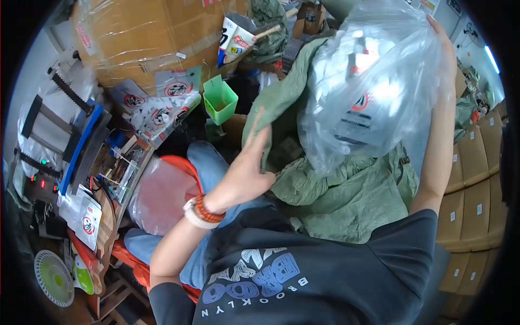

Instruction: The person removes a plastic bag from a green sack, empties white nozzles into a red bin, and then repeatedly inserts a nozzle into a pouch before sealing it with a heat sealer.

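A bulky clear plastic bag (374,81) of silver, red-and-black-marked packets, their print unreadable, is above a crumpled green woven sack (352,203). The right hand (443,43) is at the bag's upper edge, the left hand (244,170) at the sack's rim, thumb apart; I cannot tell either grip. The dark T-shirt (319,290) reads "BROOKLYN".

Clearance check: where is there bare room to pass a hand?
The gap between left hand, green sack and clear bag might admit a hand, depth unclear; the bench is crowded with packets and small items.
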Demonstrator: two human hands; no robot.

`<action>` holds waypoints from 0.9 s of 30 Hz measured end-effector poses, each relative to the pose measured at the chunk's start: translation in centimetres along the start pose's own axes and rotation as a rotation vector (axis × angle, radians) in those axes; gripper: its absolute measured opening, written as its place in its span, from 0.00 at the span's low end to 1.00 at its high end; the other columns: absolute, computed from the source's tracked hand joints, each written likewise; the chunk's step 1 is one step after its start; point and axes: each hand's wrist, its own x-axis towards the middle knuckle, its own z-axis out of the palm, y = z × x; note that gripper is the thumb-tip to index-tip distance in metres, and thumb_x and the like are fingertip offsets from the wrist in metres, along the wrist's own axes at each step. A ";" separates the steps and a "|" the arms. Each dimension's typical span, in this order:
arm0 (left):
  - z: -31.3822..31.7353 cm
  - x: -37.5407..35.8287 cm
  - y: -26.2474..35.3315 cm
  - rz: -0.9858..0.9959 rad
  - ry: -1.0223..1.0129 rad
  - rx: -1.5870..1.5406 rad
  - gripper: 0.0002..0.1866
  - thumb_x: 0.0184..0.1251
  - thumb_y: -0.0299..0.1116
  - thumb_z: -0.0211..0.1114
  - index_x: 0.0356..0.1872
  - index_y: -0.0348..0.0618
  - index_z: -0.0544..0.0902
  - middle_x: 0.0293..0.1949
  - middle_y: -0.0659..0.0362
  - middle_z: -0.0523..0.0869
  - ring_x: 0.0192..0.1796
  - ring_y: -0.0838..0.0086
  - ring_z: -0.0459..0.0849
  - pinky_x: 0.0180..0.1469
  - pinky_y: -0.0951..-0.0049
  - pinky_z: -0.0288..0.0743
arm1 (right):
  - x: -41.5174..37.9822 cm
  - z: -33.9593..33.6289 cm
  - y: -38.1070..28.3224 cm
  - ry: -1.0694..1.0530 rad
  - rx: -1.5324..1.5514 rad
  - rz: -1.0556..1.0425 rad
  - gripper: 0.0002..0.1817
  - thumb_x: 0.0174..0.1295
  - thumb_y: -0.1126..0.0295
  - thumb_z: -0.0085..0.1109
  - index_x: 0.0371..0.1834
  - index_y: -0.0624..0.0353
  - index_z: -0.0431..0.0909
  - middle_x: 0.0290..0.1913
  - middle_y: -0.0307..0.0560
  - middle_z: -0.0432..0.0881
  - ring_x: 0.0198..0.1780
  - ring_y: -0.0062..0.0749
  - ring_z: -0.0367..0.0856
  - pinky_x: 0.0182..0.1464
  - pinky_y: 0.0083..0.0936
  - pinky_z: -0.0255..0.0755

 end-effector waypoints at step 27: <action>-1.2 4.2 4.3 0.207 -0.197 -0.254 0.54 0.39 0.16 0.56 0.76 0.43 0.46 0.76 0.41 0.33 0.79 0.54 0.29 0.74 0.61 0.28 | -0.8 -10.5 31.5 -0.424 -1.678 -0.010 0.21 0.54 0.59 0.59 0.51 0.50 0.81 0.45 0.52 0.85 0.47 0.46 0.84 0.47 0.42 0.77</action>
